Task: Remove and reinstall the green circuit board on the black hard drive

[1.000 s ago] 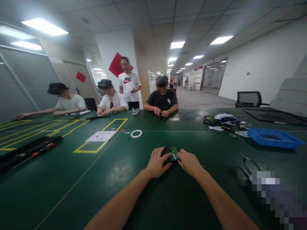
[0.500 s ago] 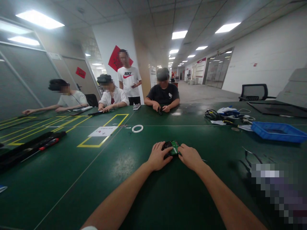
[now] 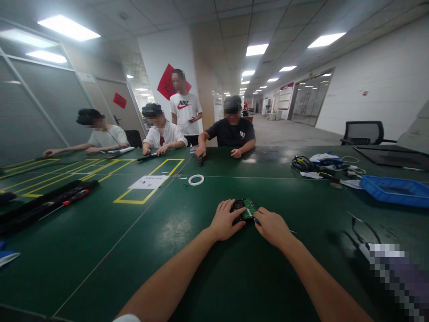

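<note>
A hard drive (image 3: pixel 248 210) with a green circuit board and a black casing lies on the green table in front of me. My left hand (image 3: pixel 227 220) grips its left side, the thumb along the near edge and a finger reaching over the board. At the drive's right edge, my right hand (image 3: pixel 272 226) is closed, pinching a slim dark tool (image 3: pixel 257 220) whose tip I cannot make out. A thin light rod (image 3: pixel 293 231) shows past the right wrist. Whether it belongs to that tool is hidden.
A white tape ring (image 3: pixel 196 180) and a paper sheet (image 3: pixel 148 182) lie farther out. To the left is a black tool case (image 3: pixel 43 203) with a red screwdriver (image 3: pixel 76 197). Cables (image 3: pixel 301 164) and a blue tray (image 3: pixel 395 190) are right. Several people (image 3: pixel 236 129) are across the table.
The view has shifted slightly, moving the scene rightward. Both my hands stay at the hard drive. The person opposite has moved a dark object leftward with one hand, and their hands are now apart.
</note>
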Demonstrator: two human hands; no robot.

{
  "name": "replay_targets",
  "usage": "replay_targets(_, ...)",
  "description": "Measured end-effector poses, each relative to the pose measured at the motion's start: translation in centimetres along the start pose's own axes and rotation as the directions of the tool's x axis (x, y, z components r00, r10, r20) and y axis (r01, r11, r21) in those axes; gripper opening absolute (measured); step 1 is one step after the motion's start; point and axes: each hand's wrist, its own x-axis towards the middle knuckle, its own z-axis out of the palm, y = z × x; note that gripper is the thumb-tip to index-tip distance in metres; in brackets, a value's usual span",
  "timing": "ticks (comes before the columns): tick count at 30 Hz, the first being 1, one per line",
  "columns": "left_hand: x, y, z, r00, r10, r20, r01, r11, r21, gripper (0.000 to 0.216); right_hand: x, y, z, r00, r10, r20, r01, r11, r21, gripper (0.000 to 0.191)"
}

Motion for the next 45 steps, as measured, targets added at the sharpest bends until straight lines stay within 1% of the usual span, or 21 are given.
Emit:
replay_targets(5,-0.1,-0.2,0.3,1.0,-0.01,0.011,0.01,1.0,-0.007,0.06,0.0,0.3,0.5,0.999,-0.007,-0.035,0.007,1.0,-0.002,0.02)
replay_targets(13,-0.1,-0.5,0.6,1.0,-0.017,0.021,0.018,1.0,-0.024,0.062,-0.1,-0.2,0.3,0.999,-0.01,-0.031,0.008,0.997,-0.076,0.018)
replay_targets(21,-0.1,-0.6,0.6,0.999,-0.031,0.012,0.031,0.999,-0.041,0.068,0.0,0.0,0.8,0.997,-0.036,-0.062,0.028,0.992,-0.125,0.017)
replay_targets(25,-0.1,-0.5,0.4,0.999,-0.032,0.016,0.033,0.999,-0.036,0.066,-0.1,0.1,0.9,0.997,-0.039,-0.059,0.033,0.995,-0.099,0.017)
replay_targets(29,-0.1,-0.3,0.3,1.0,-0.008,0.025,0.009,1.0,-0.028,0.063,-0.1,0.3,1.1,0.997,-0.027,-0.071,0.022,0.998,-0.066,0.019)
replay_targets(38,-0.3,-0.5,0.3,1.0,0.009,0.03,-0.009,1.0,0.0,0.057,0.0,1.6,1.6,0.994,0.021,-0.105,-0.012,0.997,0.08,0.024)
replay_targets(45,-0.3,-0.5,0.3,1.0,0.015,0.018,-0.015,1.0,-0.002,0.055,0.1,1.6,1.6,0.991,-0.018,-0.136,0.035,0.992,0.118,0.025)
